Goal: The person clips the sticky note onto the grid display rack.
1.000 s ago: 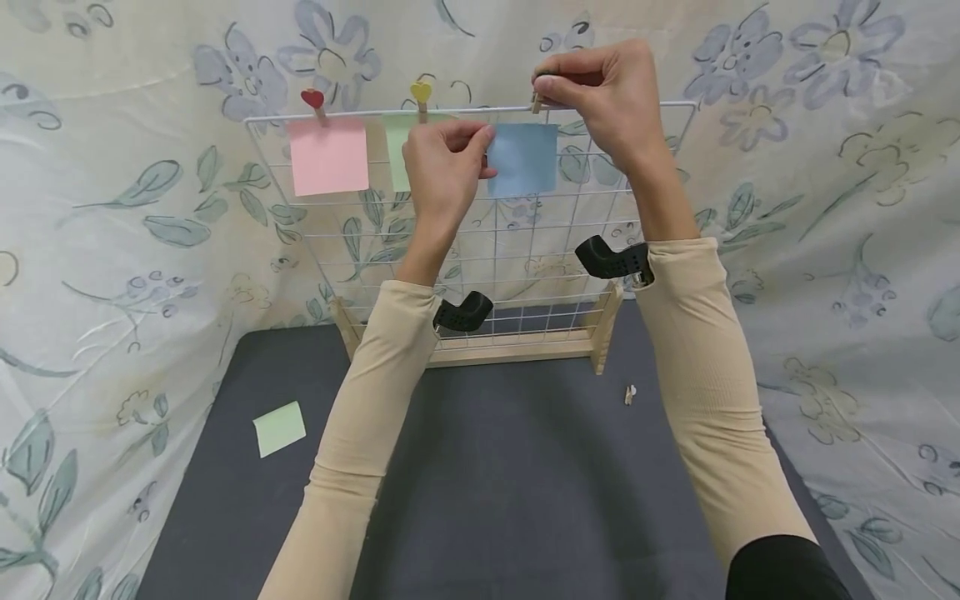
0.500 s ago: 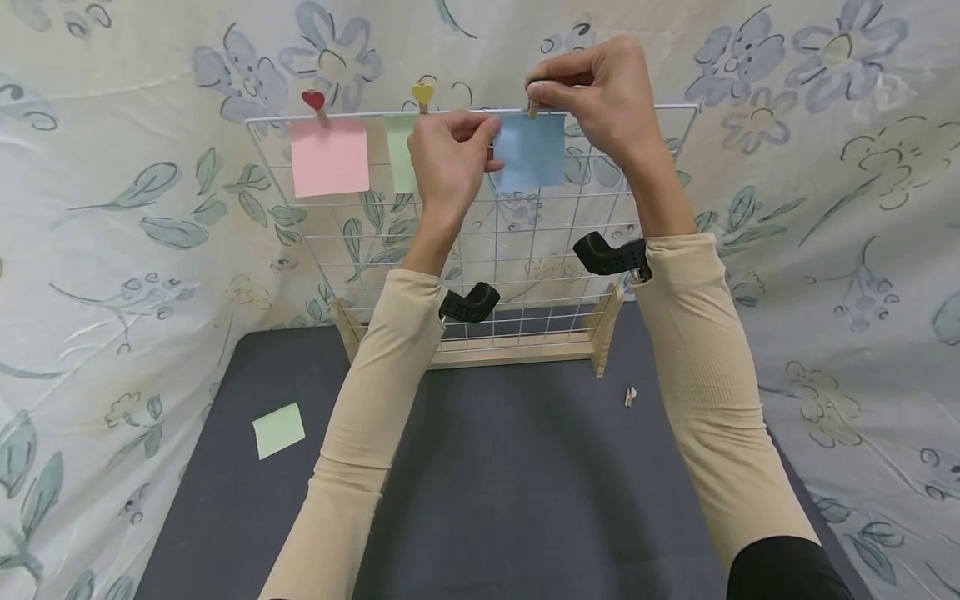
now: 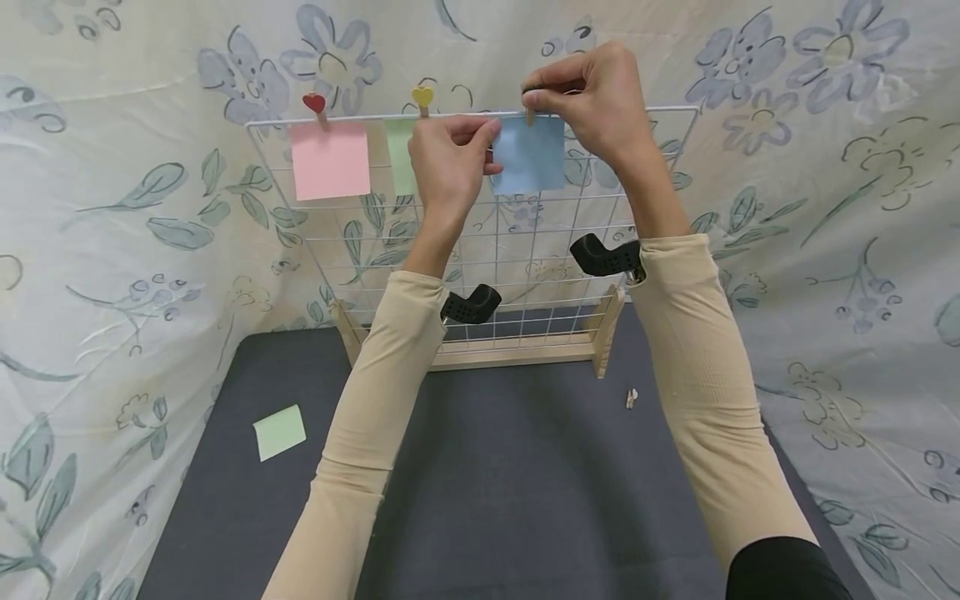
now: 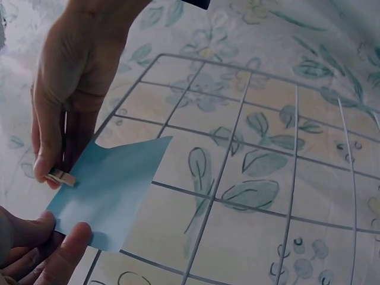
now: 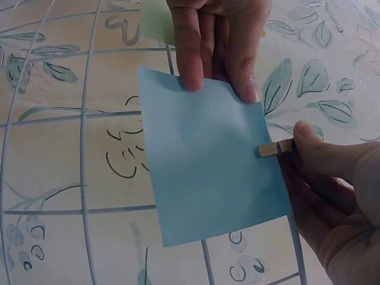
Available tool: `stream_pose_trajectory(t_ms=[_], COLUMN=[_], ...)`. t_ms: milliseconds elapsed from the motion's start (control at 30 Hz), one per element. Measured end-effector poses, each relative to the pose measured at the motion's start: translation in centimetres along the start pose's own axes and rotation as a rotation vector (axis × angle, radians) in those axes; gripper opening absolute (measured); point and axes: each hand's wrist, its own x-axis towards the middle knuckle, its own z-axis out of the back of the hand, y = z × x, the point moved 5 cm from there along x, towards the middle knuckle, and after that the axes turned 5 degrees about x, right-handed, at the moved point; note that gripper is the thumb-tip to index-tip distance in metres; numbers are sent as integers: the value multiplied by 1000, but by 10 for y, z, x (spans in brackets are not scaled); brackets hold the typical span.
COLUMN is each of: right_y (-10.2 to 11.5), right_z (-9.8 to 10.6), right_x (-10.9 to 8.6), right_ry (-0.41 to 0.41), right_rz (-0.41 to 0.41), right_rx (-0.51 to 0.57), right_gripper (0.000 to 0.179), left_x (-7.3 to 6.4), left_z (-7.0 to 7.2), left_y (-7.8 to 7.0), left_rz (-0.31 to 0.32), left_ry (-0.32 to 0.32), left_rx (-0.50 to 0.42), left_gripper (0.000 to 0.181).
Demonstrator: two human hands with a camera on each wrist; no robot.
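Against the top of a white wire grid (image 3: 592, 218) lies a blue paper note (image 3: 531, 158). My left hand (image 3: 452, 158) pinches the note's left edge between thumb and fingers. With thumb and fingertips my right hand (image 3: 600, 96) grips a small wooden clothespin (image 5: 273, 148), whose tip overlaps the note's top edge at the grid's top wire. To the left, a pink note (image 3: 330, 162) hangs under a clothespin with a red heart (image 3: 314, 102). A pale green note (image 3: 401, 158), partly hidden behind my left hand, hangs under one with a yellow heart (image 3: 422, 96).
The grid stands in a wooden base (image 3: 517, 352) on a dark grey tabletop (image 3: 495, 467). A loose green note (image 3: 280, 432) lies at the left of the table, a small clothespin (image 3: 632, 398) at the right. Flowered cloth (image 3: 840, 250) hangs behind and at the sides.
The blue note has shifted slightly right along with my left hand. My right hand has come a little left and down, bringing the clothespin from above the top wire onto the note's top edge.
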Motion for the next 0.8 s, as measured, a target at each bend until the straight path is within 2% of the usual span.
stream_pose_trajectory(t_ms=[267,467,533,667,800], right_y=[-6,-13,-17,-29,-44], right_z=[2,13,16,17,12], right_x=[-4,-18,-26,-45,-65], right_ry=[-10,-168,-198,-196,-158], right_rz=[-5,37,47,35,11], right_rx=[43,194,246,292,260], right_gripper=[28,23,21,18,19], left_x=[0,-2,-2,-6,-14], left_z=[0,4,5,6,5], left_y=[1,4,5,7,12], left_rz=[-10,-17,-17,7,57], left_ry=[-2,-6,-3,16,53], left_rx=[-27,-48,-55,-59,-48], left_gripper=[18,18,18,19,21])
